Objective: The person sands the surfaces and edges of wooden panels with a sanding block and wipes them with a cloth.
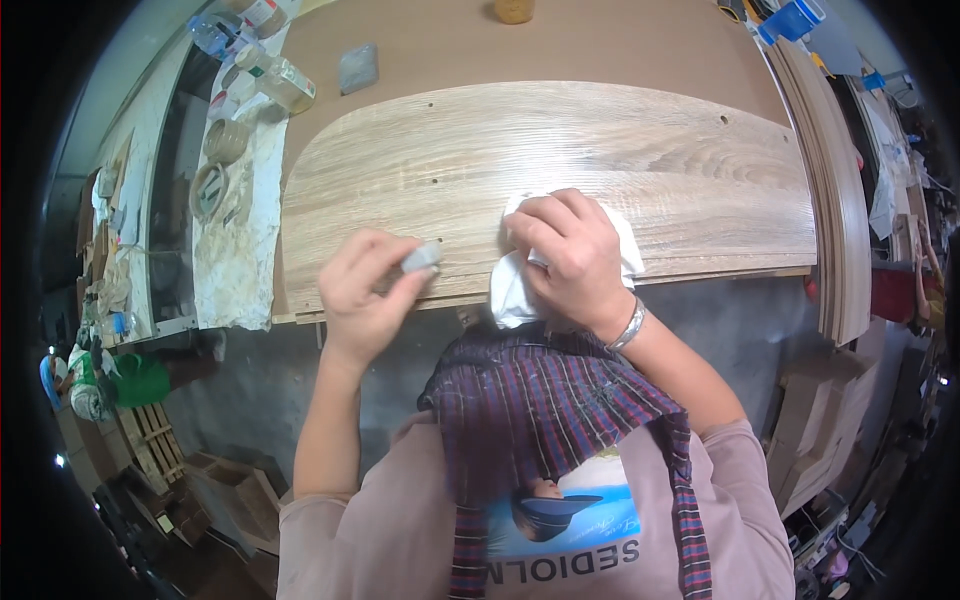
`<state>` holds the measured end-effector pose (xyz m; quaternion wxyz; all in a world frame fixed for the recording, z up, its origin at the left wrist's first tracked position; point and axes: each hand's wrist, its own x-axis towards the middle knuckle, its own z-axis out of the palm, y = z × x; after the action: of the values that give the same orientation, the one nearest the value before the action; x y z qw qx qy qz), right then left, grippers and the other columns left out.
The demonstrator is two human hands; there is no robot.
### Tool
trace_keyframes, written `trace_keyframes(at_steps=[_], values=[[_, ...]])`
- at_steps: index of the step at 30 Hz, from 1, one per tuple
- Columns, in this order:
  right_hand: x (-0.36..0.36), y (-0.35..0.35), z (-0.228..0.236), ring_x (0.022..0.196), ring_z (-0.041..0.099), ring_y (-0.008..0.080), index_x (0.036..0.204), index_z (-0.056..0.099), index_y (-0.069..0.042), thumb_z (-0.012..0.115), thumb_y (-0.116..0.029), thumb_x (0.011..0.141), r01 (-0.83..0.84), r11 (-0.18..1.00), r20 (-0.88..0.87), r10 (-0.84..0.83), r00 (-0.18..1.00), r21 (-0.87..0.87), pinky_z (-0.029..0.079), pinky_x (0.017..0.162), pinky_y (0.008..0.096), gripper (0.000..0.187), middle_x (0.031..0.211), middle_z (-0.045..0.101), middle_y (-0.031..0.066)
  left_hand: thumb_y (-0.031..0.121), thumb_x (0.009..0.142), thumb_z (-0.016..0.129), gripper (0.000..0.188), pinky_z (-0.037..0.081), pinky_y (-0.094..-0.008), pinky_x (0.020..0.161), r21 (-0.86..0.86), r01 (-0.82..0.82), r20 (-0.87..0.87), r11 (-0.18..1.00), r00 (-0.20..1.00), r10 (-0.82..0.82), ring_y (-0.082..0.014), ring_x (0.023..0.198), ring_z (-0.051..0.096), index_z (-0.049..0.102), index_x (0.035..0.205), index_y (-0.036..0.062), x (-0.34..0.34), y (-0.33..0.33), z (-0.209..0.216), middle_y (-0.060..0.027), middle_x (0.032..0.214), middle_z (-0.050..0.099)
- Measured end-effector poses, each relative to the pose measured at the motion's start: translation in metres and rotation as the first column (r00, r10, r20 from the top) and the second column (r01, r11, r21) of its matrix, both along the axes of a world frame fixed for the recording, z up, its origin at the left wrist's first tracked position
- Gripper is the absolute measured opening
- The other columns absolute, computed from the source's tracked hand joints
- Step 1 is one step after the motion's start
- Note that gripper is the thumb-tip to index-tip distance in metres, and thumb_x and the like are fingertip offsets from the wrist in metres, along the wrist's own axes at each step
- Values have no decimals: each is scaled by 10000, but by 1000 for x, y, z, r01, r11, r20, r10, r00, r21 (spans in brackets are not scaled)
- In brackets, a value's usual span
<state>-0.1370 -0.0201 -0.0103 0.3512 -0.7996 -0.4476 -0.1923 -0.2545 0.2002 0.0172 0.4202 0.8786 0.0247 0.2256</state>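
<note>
A wood-grain panel [590,130] with a rounded far left corner and several small holes lies flat in front of me. Close to its near edge, my left hand [365,285] pinches a small grey block [421,257] between thumb and fingers. My right hand [570,250], with a silver bracelet on the wrist, is closed on a crumpled white cloth [512,290]. The cloth rests on the panel and hangs partly over its near edge. Between the hands, a stretch of the panel's near edge shows.
On the left, a stained white sheet [240,260] bears a tape roll [209,192], a jar [226,141] and bottles [275,80]. Beyond the panel lies a grey block [359,69]. Stacked boards [825,180] stand at the right edge. A blue object [791,20] sits at the far right.
</note>
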Motion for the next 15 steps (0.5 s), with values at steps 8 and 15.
trace_keyframes(at_steps=[8, 15], values=[[-47, 58, 14, 1201, 583, 370, 1238, 572, -32, 776, -144, 710, -394, 916, -182, 377, 908, -69, 476, 1017, 460, 576, 1322, 575, 200, -18, 918, 650, 196, 547, -272, 792, -759, -280, -71, 588, 933, 353, -140, 844, 649, 642, 1104, -81, 8, 37, -45, -84, 958, 687], [-8, -155, -27, 1261, 568, 399, 1274, 639, -73, 684, 15, 698, 78, 903, 74, -51, 996, -424, 406, 1095, 548, 584, 1339, 595, 227, -38, 896, 660, 200, 522, -232, 741, -683, -268, -132, 679, 960, 247, -103, 820, 633, 641, 1093, -65, -13, 44, -53, -76, 979, 668]])
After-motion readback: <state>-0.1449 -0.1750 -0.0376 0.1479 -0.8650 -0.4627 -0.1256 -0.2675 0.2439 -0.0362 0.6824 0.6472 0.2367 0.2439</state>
